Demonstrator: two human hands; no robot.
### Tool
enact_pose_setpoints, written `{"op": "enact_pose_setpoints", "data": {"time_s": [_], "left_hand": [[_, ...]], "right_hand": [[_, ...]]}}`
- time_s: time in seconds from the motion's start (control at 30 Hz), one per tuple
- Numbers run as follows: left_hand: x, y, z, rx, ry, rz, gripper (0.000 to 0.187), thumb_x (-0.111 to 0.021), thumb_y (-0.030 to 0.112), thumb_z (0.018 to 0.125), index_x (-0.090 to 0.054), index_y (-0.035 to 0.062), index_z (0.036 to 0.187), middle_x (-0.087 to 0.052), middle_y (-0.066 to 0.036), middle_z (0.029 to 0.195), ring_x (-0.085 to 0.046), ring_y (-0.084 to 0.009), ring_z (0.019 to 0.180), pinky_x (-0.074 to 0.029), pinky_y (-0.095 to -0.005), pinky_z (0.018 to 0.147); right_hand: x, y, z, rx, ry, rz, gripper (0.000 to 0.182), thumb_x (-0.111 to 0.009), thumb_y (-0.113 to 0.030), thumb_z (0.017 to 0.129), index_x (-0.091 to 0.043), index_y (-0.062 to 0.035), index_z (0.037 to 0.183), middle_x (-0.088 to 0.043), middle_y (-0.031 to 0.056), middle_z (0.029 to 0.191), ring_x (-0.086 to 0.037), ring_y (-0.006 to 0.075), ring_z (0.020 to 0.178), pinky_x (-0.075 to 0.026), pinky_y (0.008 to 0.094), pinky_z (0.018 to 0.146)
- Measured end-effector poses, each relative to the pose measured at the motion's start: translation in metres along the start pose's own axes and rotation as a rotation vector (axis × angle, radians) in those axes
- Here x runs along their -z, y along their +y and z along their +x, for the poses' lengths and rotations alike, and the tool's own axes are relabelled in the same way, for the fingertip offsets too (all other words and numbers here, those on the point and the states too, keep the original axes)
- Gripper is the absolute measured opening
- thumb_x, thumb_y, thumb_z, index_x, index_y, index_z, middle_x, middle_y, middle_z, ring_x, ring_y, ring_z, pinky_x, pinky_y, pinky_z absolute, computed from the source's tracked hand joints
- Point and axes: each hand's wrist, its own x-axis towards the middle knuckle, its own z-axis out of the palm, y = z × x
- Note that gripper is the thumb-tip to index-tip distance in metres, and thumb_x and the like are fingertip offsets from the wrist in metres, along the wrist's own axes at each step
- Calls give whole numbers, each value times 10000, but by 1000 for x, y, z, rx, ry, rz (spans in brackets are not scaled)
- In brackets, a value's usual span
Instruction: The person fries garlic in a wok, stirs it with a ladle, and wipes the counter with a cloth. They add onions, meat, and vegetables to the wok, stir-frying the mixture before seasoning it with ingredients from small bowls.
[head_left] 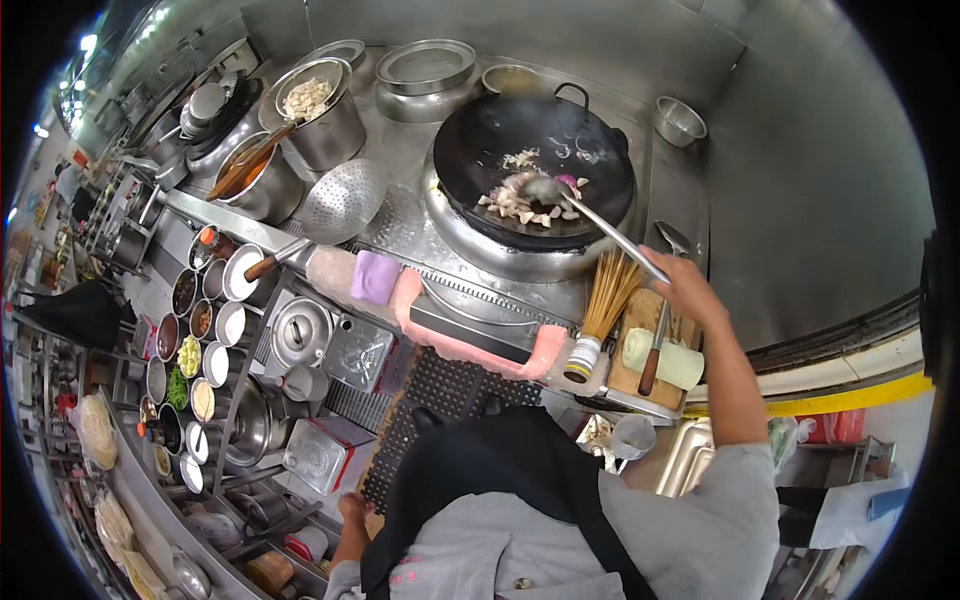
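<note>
My right hand (pixel 684 288) grips the long metal handle of a wok ladle (pixel 545 192). The ladle's bowl rests among pale chopped pieces (pixel 520 208) in a large black wok (pixel 480 140), with a purple bit, perhaps onion, beside it. The wok sits on a round steel burner ring (pixel 500 255). Down at my left side hangs my left hand (pixel 353 508), its fingers curled in, with nothing visible in them. Below my right hand, a wooden-handled tool (pixel 650 365) lies across a wooden board (pixel 630 378) beside a rolled pale green cloth (pixel 675 362).
A bundled bamboo brush (pixel 607 305) stands by the board. Pink cloth (pixel 470 355) lines the stove's front edge. A perforated strainer (pixel 343 200) and steel pots (pixel 330 130) stand left of the wok. Several seasoning containers (pixel 203 400) fill the left rack. A steel bowl (pixel 680 120) sits back right.
</note>
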Motion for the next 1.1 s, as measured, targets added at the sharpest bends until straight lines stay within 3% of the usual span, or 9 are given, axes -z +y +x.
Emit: {"op": "enact_pose_setpoints", "data": {"time_s": [0.17,0.33,0.43,0.5,0.57,0.7,0.8,0.9,1.1], "left_hand": [[-7,40,43,-111,-132,-466,137,-550,-92,845,-599,24,900,-617,-87,716,-618,-230,601,-520,-429,453],[-22,88,1,-577,35,94,138,-561,-89,857,-564,47,834,-578,-49,685,-587,-162,595,-483,-314,405],[-27,87,-30,-317,-58,-380,123,-567,-64,870,-593,53,843,-581,-31,687,-587,-142,606,-455,-266,444],[-21,87,-45,-85,-34,-118,89,-577,70,910,-631,35,848,-622,-85,695,-609,-175,647,-474,-342,547],[-8,65,-65,-450,325,280,400,-541,374,943,-646,0,847,-640,-225,770,-613,-315,687,-465,-467,698],[14,43,-69,-398,236,271,273,-532,254,963,-647,42,1091,-681,-213,1015,-643,-398,986,-492,-476,869],[30,0,-67,-808,403,324,335,-589,144,922,-572,58,1246,-679,-143,1046,-648,-325,1014,-495,-431,889],[90,7,-120,-409,285,-109,327,-606,124,919,-569,34,1231,-671,-90,969,-653,-252,952,-512,-379,871],[209,-77,-211,-370,959,-1266,291,-538,200,967,-481,82,1227,-608,-90,850,-640,-244,767,-564,-379,716]], "right_hand": [[-60,20,56,-183,207,38,627,-597,3,828,-471,-94,1434,-613,265,1158,-588,416,1096,-469,464,951],[-77,6,73,-275,228,-155,654,-573,17,838,-431,-103,1466,-600,249,1139,-586,425,1083,-469,486,939],[-89,29,62,-182,281,-102,566,-607,5,832,-531,-105,1382,-620,256,1154,-607,390,1086,-481,439,932],[-103,48,67,-6,331,-12,508,-608,-30,858,-551,-86,1359,-612,241,1173,-602,359,1096,-475,414,935],[-100,-19,82,164,395,-191,493,-608,-79,902,-517,-59,1387,-588,204,1171,-582,331,1087,-463,393,918],[-172,-131,48,160,-373,478,515,-644,-105,894,-513,3,1380,-616,148,1154,-559,285,1084,-450,332,921],[-253,-199,1,113,-864,502,525,-648,-113,885,-512,6,1377,-607,157,1171,-553,292,1099,-446,338,932],[-311,-228,-26,122,-1014,392,534,-651,-121,875,-510,10,1374,-598,166,1188,-548,299,1114,-442,343,943],[-382,-248,-32,99,-1037,265,554,-657,-137,856,-508,18,1367,-580,183,1221,-536,313,1144,-435,353,966]]}}
